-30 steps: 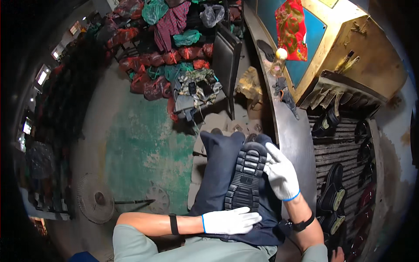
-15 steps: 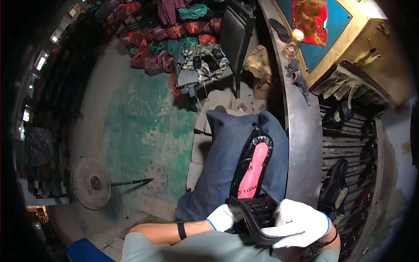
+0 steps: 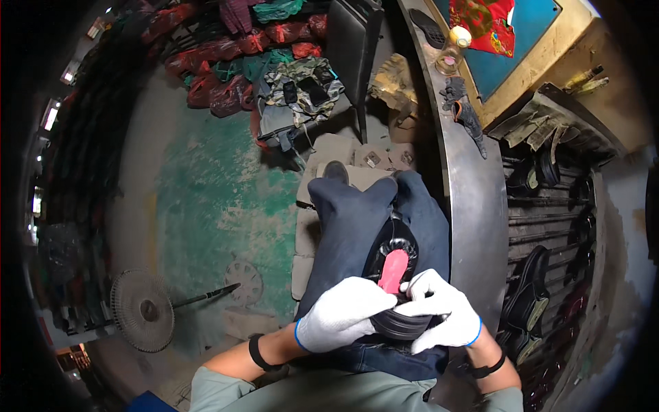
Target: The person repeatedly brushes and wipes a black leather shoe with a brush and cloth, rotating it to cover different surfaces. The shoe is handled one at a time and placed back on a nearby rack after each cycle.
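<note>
On my lap lies a black shoe upper (image 3: 376, 262), its underside facing up and its far end gathered in pleats around a pink insole board (image 3: 393, 271). A black shoe sole (image 3: 401, 327) sits over the near end of the upper, hiding that part of the insole. My left hand (image 3: 349, 309), in a white glove, is closed on the left side of the sole with the thumb on top. My right hand (image 3: 443, 312), gloved the same way, grips the sole's right side, thumb and fingers around its edge. The gloves hide how sole and upper meet.
A metal bench edge (image 3: 477, 226) runs along my right side, with a dark glove (image 3: 469, 127) on it. Beyond stands a rack (image 3: 539, 226) holding black shoes (image 3: 527, 292). A fan (image 3: 144, 310) lies left. Ahead are a chair (image 3: 350, 58) and red bags (image 3: 226, 96).
The sole, earlier tilted with its gridded inner face showing, now lies over the near end of the upper. My left hand has come forward onto it; my right hand has moved up its side.
</note>
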Action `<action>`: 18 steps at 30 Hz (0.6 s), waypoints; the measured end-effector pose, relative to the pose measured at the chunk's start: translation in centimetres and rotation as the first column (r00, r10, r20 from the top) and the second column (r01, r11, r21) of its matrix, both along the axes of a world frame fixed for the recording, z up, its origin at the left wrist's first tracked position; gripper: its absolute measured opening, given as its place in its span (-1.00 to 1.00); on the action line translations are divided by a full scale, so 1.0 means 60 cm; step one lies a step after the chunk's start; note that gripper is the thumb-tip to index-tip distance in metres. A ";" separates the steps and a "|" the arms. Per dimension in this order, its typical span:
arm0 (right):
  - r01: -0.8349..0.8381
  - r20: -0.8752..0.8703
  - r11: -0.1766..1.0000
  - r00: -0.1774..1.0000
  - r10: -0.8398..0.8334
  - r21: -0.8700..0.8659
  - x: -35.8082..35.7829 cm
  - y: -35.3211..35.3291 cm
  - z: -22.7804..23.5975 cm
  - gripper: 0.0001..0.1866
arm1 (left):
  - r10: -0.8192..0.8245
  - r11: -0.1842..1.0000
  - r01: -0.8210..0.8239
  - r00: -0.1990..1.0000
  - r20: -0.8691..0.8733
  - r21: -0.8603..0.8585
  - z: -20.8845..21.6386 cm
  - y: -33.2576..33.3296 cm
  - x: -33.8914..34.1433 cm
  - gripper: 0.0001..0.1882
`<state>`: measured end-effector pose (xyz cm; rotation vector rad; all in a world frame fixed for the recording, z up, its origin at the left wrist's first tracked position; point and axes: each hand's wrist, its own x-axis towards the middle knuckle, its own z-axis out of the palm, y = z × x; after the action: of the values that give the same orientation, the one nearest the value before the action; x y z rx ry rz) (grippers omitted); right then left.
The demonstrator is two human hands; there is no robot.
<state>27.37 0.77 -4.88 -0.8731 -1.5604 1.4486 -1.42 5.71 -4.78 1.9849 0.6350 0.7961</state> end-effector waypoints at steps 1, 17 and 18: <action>0.042 -0.034 0.999 0.999 -0.043 -0.030 -0.002 -0.007 -0.012 -0.21 | 0.028 0.999 -0.028 1.000 0.005 -0.027 0.014 0.002 0.004 -0.47; 0.623 0.537 0.733 0.731 -0.422 -0.273 -0.045 0.037 -0.005 -0.25 | 0.242 0.815 -0.439 0.852 -0.465 -0.379 0.037 0.128 0.061 -0.49; 0.629 0.561 0.705 0.730 -0.391 -0.327 -0.045 0.043 0.010 -0.25 | 0.208 0.839 -0.416 0.842 -0.498 -0.352 0.032 0.129 0.054 -0.53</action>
<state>24.65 3.36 -4.29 -1.9258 -1.0673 1.2666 1.82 13.46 -2.87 1.6411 1.3281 0.3243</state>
